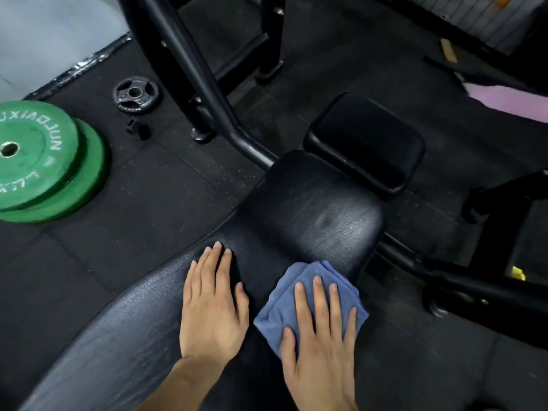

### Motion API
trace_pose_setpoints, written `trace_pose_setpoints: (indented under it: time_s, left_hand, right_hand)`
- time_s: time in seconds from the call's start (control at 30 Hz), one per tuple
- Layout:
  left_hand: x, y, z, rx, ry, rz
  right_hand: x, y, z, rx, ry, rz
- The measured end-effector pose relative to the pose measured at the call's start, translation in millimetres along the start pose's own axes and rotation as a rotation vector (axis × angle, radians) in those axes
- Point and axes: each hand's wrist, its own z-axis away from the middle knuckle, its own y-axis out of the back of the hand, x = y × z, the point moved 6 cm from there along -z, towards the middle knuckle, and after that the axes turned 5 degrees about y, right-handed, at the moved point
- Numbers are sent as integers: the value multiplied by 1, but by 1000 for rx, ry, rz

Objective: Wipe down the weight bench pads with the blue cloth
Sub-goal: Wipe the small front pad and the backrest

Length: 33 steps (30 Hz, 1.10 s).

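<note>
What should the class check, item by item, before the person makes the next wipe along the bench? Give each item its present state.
1. Blue cloth under the right hand: ok, palm flat on it.
2. Cloth touching the long bench pad: ok, at its right edge.
3. Left hand braced on the pad: ok, flat and bare.
4. Seat pad free of objects: ok.
5. Small end pad free of objects: ok.
6. Cloth damp or clean enough: cannot tell.
</note>
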Motion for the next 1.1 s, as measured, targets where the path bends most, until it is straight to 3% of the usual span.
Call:
trace_pose_setpoints:
  time_s: [0.17, 0.5, 0.8, 1.1]
  left_hand:
    - [1, 1, -1, 18, -6, 15]
    - [1, -1, -2, 47, -19, 10]
    - [1, 1, -1, 63, -29, 3]
    - [3, 1, 0, 49, -48, -8]
  right_hand:
    - [13, 4, -29, -46, -27, 3]
    - [84, 24, -176, -90, -219, -3]
    - [70, 23, -157, 1, -183, 24]
    - [17, 7, -59, 27, -158, 27]
